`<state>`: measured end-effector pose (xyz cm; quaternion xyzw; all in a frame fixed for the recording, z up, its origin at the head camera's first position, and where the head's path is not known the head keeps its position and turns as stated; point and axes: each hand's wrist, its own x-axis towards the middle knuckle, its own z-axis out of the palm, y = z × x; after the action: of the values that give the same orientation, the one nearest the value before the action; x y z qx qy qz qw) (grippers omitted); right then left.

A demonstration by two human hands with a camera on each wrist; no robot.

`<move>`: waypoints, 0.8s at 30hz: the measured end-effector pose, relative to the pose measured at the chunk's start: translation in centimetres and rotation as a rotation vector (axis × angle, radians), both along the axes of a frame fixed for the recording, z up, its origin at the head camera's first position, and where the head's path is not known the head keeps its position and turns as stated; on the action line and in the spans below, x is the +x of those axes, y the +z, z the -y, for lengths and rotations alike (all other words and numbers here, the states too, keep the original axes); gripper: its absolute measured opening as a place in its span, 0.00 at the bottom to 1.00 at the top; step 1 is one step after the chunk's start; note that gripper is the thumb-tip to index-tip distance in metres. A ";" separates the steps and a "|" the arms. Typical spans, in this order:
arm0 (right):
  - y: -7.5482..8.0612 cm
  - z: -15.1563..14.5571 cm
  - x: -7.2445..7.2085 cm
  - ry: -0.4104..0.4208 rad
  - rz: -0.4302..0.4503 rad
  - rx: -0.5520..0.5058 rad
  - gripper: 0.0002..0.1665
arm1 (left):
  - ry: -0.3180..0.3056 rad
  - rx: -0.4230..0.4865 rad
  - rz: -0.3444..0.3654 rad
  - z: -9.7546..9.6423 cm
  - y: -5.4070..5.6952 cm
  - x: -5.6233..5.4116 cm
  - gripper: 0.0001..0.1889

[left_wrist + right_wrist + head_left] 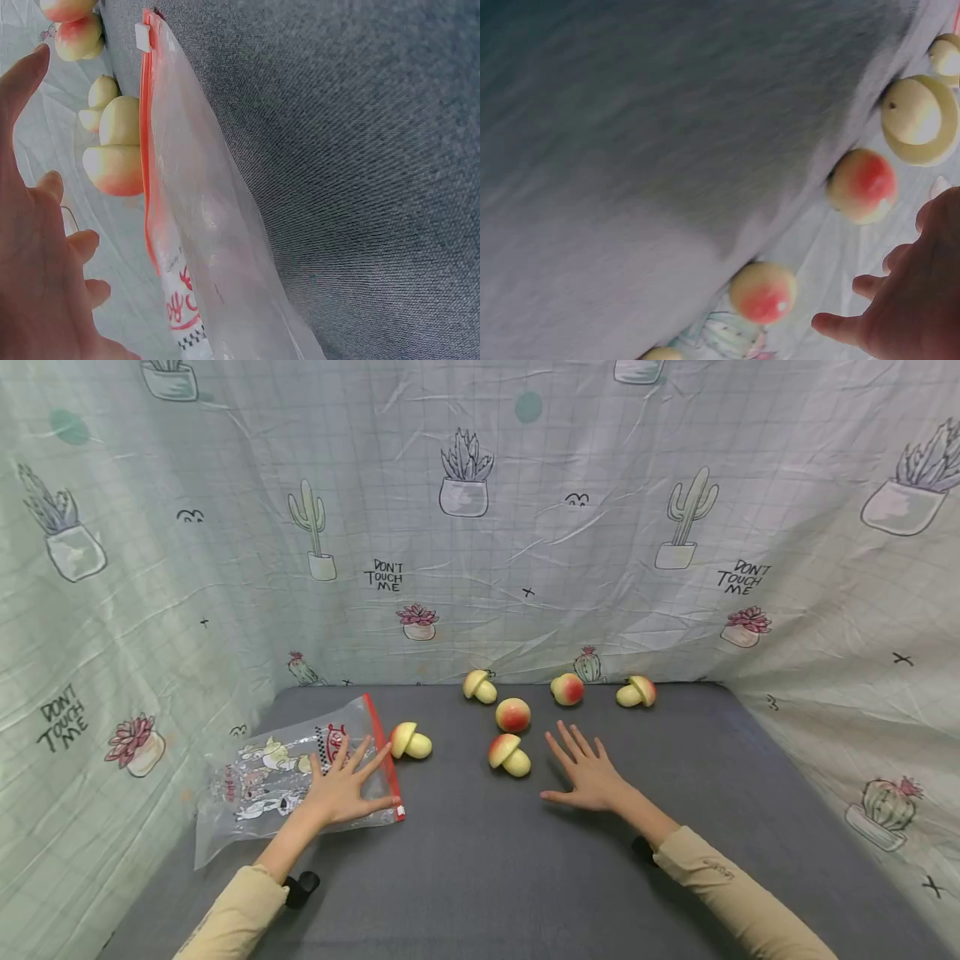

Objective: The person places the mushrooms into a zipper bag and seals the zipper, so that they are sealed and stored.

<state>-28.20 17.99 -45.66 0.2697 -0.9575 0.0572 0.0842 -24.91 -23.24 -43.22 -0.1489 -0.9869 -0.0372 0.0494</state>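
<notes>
My left hand (341,789) is spread with straight fingers over the right part of a clear plastic zip bag (262,768) with a red zip edge and printed cartoon animals. Nothing is between its fingers. Just right of the zip lies a yellow toy mushroom (410,741). My right hand (590,774) hovers with splayed fingers, holding nothing. Closest to it is a red-capped toy mushroom (510,755), left of the thumb. Behind that sits a round red-and-yellow mushroom (513,715) seen cap-on. In the left wrist view the bag (202,202) lies below the palm.
Along the back edge of the grey table (465,877) lie a yellow mushroom (480,687), a red-tinged one (567,689) and another (637,692) farther right. A printed cloth curtain (525,527) hangs behind and at both sides.
</notes>
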 end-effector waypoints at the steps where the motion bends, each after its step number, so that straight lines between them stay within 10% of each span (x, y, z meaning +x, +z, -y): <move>1: 0.1 0.3 0.0 0.001 0.003 0.003 0.58 | -0.004 -0.002 -0.003 0.0 0.0 0.0 0.46; 24: 1.9 5.7 0.9 0.107 -0.013 0.001 0.53 | -0.058 -0.005 -0.009 -0.3 -0.3 1.3 0.46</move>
<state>-27.29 12.32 -43.81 0.3212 -0.9411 0.0593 0.0872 -23.62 -22.90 -43.50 -0.1779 -0.9820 -0.0356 0.0521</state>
